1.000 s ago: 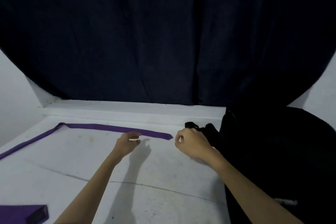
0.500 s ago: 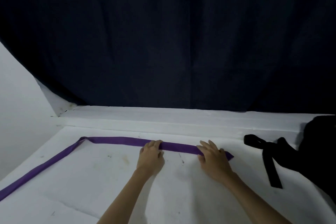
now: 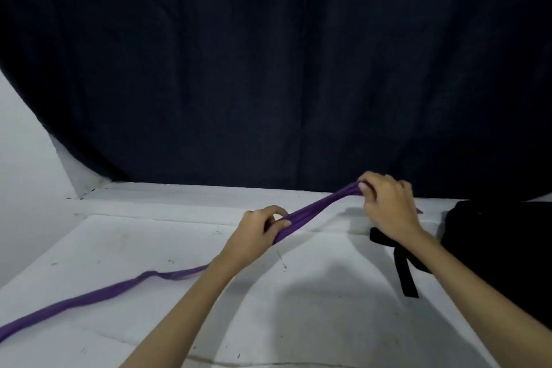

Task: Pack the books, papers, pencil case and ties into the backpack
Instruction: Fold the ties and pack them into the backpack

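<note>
A long purple tie [image 3: 321, 207] stretches taut between both hands above the white table [image 3: 298, 308]. My right hand [image 3: 385, 203] pinches the tie near its wide end, raised at the back. My left hand [image 3: 257, 236] grips it lower and closer, fingers curled round the bunched cloth. The remaining length of the tie trails across the table toward the lower left edge of the view. The black backpack [image 3: 501, 236] lies at the right edge, only partly in view, with a black strap [image 3: 404, 272] hanging out onto the table.
A dark curtain [image 3: 268, 69] hangs behind the table. A raised white ledge [image 3: 179, 197] runs along the table's back. A white wall [image 3: 27, 158] closes the left side.
Both hands lay flat on the tie on the table; now they have gripped it and lifted it, the right hand higher and further right. The tie's tail has been dragged nearer.
</note>
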Motion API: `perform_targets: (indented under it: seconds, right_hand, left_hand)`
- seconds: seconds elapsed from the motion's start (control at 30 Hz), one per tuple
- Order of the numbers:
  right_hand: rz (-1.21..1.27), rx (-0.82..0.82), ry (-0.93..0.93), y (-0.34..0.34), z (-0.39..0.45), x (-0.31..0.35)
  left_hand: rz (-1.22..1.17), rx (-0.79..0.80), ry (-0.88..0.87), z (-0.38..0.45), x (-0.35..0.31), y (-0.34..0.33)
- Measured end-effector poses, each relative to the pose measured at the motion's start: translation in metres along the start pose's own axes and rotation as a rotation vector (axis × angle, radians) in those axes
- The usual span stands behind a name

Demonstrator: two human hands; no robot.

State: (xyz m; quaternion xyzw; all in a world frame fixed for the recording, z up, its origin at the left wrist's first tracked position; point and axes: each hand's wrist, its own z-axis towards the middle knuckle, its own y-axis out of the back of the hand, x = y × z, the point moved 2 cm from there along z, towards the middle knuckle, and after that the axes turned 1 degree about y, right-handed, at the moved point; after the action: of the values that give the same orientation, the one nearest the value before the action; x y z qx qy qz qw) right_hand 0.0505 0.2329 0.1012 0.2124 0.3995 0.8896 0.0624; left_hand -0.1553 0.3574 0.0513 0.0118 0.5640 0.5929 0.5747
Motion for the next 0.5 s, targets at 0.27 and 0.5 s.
perform_targets:
  seconds: [0.27,0.5]
  right_hand:
    - [0.049,-0.161,-0.149,0.097,-0.009,-0.033]
    - [0.284,-0.269,-0.395,0.179,-0.028,-0.086]
  left_hand:
    - [-0.357,0.546,0.166,-0.029,-0.100,0.016]
    - [-0.160,0.286,0.236,-0.035,-0.119,0.014]
